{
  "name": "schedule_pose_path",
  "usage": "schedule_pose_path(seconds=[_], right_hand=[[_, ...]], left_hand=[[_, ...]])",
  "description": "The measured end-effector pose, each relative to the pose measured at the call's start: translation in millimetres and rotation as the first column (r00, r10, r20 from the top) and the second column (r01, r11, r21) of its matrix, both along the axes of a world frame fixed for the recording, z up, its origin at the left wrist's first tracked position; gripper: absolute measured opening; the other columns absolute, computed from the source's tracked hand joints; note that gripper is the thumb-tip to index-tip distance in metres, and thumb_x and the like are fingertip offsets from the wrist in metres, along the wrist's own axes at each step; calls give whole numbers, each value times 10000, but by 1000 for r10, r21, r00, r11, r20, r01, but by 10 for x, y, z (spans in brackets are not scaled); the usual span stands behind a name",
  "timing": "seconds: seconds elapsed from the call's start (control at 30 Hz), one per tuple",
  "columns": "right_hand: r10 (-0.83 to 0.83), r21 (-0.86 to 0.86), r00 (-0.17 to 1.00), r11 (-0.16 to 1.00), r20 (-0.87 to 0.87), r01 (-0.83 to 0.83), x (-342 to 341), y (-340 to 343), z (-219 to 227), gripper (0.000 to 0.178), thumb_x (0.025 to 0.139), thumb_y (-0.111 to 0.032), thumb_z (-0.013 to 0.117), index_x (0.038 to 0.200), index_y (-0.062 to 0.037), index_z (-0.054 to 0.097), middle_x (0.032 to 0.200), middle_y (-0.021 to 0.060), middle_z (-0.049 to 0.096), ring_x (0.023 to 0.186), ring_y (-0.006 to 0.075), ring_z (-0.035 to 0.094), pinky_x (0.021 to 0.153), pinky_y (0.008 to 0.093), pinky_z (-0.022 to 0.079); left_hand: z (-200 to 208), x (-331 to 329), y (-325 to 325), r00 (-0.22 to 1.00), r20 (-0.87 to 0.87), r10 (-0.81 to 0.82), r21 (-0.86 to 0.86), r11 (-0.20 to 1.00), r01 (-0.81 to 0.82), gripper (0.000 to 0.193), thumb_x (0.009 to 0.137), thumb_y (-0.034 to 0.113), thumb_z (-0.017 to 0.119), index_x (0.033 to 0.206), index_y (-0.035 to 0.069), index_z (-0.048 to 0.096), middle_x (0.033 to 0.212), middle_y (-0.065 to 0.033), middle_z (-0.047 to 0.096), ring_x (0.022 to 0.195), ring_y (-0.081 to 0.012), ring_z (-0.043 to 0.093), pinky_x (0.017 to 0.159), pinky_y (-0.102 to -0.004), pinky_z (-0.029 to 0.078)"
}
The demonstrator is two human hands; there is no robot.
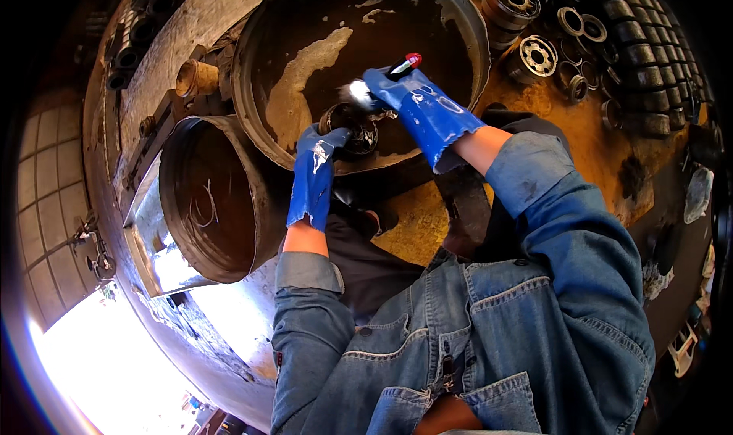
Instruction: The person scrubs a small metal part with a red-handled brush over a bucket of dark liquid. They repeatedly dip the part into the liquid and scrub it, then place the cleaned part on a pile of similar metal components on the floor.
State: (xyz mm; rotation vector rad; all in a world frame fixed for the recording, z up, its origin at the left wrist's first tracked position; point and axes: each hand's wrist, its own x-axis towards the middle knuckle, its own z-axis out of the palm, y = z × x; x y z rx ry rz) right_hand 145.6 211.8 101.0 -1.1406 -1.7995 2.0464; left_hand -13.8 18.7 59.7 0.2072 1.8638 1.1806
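Nearby, a bucket (266,214) and ringed metal pieces (536,56) flank the basin (475,38), over which the left hand (314,160) grasps a dark part (365,139), the right hand (393,90) a brush (357,94).

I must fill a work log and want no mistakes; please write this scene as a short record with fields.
Left hand: blue-gloved, holds dark metal part
Right hand: blue-gloved, grips white-bristled brush, bristles close to the part
Basin: large, round, dark inside, below both hands
Drum: smaller, left of basin
Metal parts: several, round, right of basin
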Motion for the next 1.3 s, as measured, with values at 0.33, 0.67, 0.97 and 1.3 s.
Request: schedule_pose_path(seconds=[0.33, 0.67, 0.97, 1.3], right_hand=[[320, 288, 919, 880, 228, -378, 93, 74, -196, 475, 947, -474, 589, 1026, -33, 745, 910, 172, 746, 854, 307, 711, 795, 411, 547], [201, 82, 968, 973, 148, -215, 211, -203, 194, 284, 991, -294, 603, 1048, -35, 703, 879, 160, 702, 844, 305, 714, 767, 403, 547], [451, 71, 879, 882, 154, -465, 278, -321, -127, 285, 971, -340, 640, 1007, -75, 737, 883, 124, 735, 855, 251, 726, 776, 374, 557], [607, 775, 548, -192, 576, -602, -16, -281, 81, 390, 880, -269, 733, 1258, -196, 666, 968, 94, 742, 869, 294, 759, 682, 438, 617]], left_hand=[[-7, 38, -89, 1000, 17, 11, 52, 999, -12, 502, 787, 84, 838, 1233, -66, 661, 1062, -140, 746, 914, -234, 727, 867, -345, 583], [110, 37, -350, 615, -734, -289, -63, 930, 362, 382, 1001, 3, 579, 1377, -59, 591, 1137, -222, 722, 1052, -319, 699, 935, -400, 551], [394, 220, -117, 844, -509, -168, 62, 971, 230, 316, 1063, 206, 563, 1200, -42, 705, 1044, -170, 734, 960, -237, 676, 880, -327, 519], [228, 206, -79, 938, -347, 24, 110, 994, 15, 478, 1037, 404, 623, 1119, -56, 721, 997, -132, 736, 935, -207, 637, 888, -342, 494]])
